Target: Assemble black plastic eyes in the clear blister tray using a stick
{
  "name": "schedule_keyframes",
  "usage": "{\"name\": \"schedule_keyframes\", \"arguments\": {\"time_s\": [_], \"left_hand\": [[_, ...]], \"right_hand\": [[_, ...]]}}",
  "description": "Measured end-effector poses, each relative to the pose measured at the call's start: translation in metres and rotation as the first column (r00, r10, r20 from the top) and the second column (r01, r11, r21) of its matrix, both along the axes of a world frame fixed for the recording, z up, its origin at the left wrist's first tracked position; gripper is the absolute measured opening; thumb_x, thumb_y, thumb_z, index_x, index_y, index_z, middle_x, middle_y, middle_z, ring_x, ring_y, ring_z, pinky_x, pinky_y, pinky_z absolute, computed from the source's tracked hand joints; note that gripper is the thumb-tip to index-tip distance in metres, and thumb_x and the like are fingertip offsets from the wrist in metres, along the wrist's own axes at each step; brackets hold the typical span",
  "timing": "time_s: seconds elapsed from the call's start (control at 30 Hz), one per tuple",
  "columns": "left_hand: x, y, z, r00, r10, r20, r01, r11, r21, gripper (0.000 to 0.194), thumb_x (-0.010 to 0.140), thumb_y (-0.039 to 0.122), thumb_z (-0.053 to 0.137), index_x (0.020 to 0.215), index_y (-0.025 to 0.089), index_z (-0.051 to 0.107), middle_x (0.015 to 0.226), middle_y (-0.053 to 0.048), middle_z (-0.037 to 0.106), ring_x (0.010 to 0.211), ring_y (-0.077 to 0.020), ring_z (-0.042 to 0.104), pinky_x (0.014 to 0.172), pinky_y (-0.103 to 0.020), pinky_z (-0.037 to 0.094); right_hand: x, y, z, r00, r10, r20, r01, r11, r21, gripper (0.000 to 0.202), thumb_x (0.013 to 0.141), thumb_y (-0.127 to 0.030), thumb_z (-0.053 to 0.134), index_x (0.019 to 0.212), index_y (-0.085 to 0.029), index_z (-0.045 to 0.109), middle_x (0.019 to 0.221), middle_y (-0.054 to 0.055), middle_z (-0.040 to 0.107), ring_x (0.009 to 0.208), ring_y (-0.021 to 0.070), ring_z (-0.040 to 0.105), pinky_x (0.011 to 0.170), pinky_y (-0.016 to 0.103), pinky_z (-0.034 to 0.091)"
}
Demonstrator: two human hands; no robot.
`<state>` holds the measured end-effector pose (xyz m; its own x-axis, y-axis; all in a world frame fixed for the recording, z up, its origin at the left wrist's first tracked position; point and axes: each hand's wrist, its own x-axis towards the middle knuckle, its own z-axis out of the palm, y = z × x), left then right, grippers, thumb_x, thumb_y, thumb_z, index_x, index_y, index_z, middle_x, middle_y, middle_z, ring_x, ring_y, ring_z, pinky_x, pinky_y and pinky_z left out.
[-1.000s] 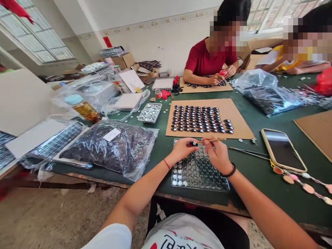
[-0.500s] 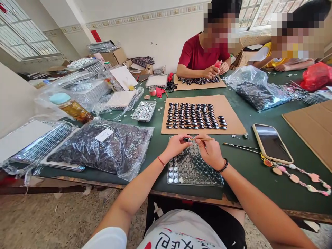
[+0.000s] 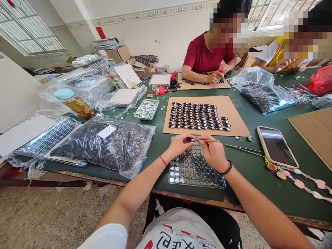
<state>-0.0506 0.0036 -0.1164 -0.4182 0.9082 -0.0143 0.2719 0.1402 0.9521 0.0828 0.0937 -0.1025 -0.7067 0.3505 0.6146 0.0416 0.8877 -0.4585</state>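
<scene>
My left hand [image 3: 178, 145] pinches a small black oval piece [image 3: 190, 139] between thumb and fingers, above the tray's far edge. In my right hand [image 3: 214, 155] is a thin wooden-handled stick, perhaps a brush [image 3: 212, 140], its tip at the black piece. I cannot make out the tip itself. Beneath both hands lies a clear plastic tray [image 3: 198, 181] with round cells. Several white discs [image 3: 174, 174] fill cells at its left side. Just beyond, rows of shiny black oval pieces [image 3: 198, 117] lie on a cardboard sheet [image 3: 236, 119].
Metal tweezers [image 3: 243, 149] and a phone [image 3: 276, 147] with a beaded strap lie to the right. On the left are a bag of dark pieces [image 3: 85, 150], a tub of small silvery parts [image 3: 146, 110] and a jar [image 3: 77, 105]. Two people [image 3: 207, 52] sit across the table.
The whole view has shifted slightly, so most things appear further right. My hands keep the same grips on the black piece and stick. The far-right person's hands have lifted.
</scene>
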Motion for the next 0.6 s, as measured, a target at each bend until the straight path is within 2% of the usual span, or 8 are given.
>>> {"name": "schedule_keyframes", "arguments": {"time_s": [0.2, 0.33, 0.4, 0.43, 0.47, 0.53, 0.57, 0.6], "left_hand": [[0.008, -0.007, -0.001, 0.981, 0.080, -0.177, -0.081, 0.997, 0.004, 0.024, 0.072, 0.031, 0.057, 0.090, 0.017, 0.066, 0.077, -0.002, 0.065, 0.063, -0.0111, 0.054, 0.058, -0.021, 0.041], [0.014, -0.008, -0.007, 0.981, 0.090, -0.171, -0.101, 0.993, -0.056, 0.027, 0.073, 0.033, 0.056, 0.094, 0.019, 0.066, 0.068, -0.001, 0.063, 0.058, -0.0104, 0.052, 0.054, -0.020, 0.038], [0.017, -0.008, -0.010, 0.987, 0.095, -0.127, -0.105, 0.991, -0.077, 0.028, 0.073, 0.034, 0.056, 0.095, 0.019, 0.065, 0.065, -0.001, 0.062, 0.057, -0.0105, 0.052, 0.052, -0.020, 0.037], [0.019, -0.009, -0.010, 0.989, 0.097, -0.108, -0.106, 0.991, -0.079, 0.028, 0.073, 0.033, 0.057, 0.095, 0.019, 0.065, 0.066, -0.001, 0.062, 0.056, -0.0104, 0.052, 0.052, -0.020, 0.037], [0.021, -0.009, -0.010, 0.991, 0.096, -0.096, -0.103, 0.992, -0.075, 0.028, 0.073, 0.033, 0.057, 0.096, 0.019, 0.065, 0.067, -0.001, 0.063, 0.056, -0.0104, 0.051, 0.052, -0.020, 0.037], [0.024, -0.011, -0.007, 0.993, 0.080, -0.084, -0.085, 0.995, -0.060, 0.028, 0.073, 0.033, 0.057, 0.096, 0.019, 0.064, 0.068, -0.001, 0.063, 0.056, -0.0103, 0.051, 0.052, -0.020, 0.037], [0.025, -0.013, -0.004, 0.994, 0.067, -0.082, -0.071, 0.996, -0.047, 0.028, 0.073, 0.034, 0.056, 0.096, 0.019, 0.064, 0.068, -0.001, 0.063, 0.056, -0.0104, 0.051, 0.052, -0.021, 0.038], [0.025, -0.014, -0.002, 0.995, 0.057, -0.083, -0.060, 0.998, -0.030, 0.029, 0.075, 0.035, 0.055, 0.096, 0.019, 0.064, 0.069, -0.002, 0.063, 0.057, -0.0107, 0.052, 0.053, -0.021, 0.039]], "right_hand": [[0.004, -0.008, -0.003, 0.998, 0.066, 0.021, -0.067, 0.997, 0.028, 0.018, 0.088, -0.025, 0.036, 0.089, -0.018, 0.052, 0.080, 0.004, 0.060, 0.072, 0.0156, 0.057, 0.063, 0.025, 0.043], [0.007, -0.008, -0.011, 0.998, 0.005, 0.070, -0.006, 1.000, 0.019, 0.017, 0.086, -0.031, 0.037, 0.087, -0.024, 0.052, 0.077, 0.004, 0.061, 0.066, 0.0184, 0.057, 0.055, 0.029, 0.041], [0.007, -0.005, -0.012, 0.992, -0.073, 0.107, 0.081, 0.994, -0.077, 0.016, 0.084, -0.036, 0.038, 0.084, -0.027, 0.051, 0.068, 0.005, 0.059, 0.060, 0.0208, 0.056, 0.052, 0.032, 0.039], [0.007, -0.003, -0.012, 0.988, -0.099, 0.120, 0.120, 0.977, -0.178, 0.016, 0.084, -0.039, 0.039, 0.082, -0.028, 0.051, 0.063, 0.005, 0.057, 0.057, 0.0215, 0.055, 0.052, 0.034, 0.039], [0.006, 0.000, -0.011, 0.987, -0.097, 0.125, 0.133, 0.938, -0.320, 0.017, 0.083, -0.041, 0.040, 0.080, -0.028, 0.050, 0.059, 0.005, 0.055, 0.055, 0.0215, 0.054, 0.053, 0.035, 0.040], [0.005, 0.006, -0.010, 0.997, -0.024, 0.071, 0.064, 0.766, -0.639, 0.021, 0.082, -0.043, 0.040, 0.070, -0.028, 0.047, 0.057, 0.005, 0.052, 0.050, 0.0197, 0.051, 0.053, 0.036, 0.041], [0.004, 0.008, -0.009, 0.999, 0.018, 0.030, 0.010, 0.668, -0.744, 0.024, 0.082, -0.044, 0.039, 0.065, -0.027, 0.044, 0.057, 0.004, 0.050, 0.048, 0.0187, 0.049, 0.050, 0.035, 0.040], [0.003, 0.011, -0.010, 0.999, 0.032, 0.011, -0.012, 0.633, -0.774, 0.027, 0.082, -0.044, 0.037, 0.062, -0.027, 0.042, 0.055, 0.004, 0.048, 0.044, 0.0179, 0.046, 0.046, 0.035, 0.039]]}}
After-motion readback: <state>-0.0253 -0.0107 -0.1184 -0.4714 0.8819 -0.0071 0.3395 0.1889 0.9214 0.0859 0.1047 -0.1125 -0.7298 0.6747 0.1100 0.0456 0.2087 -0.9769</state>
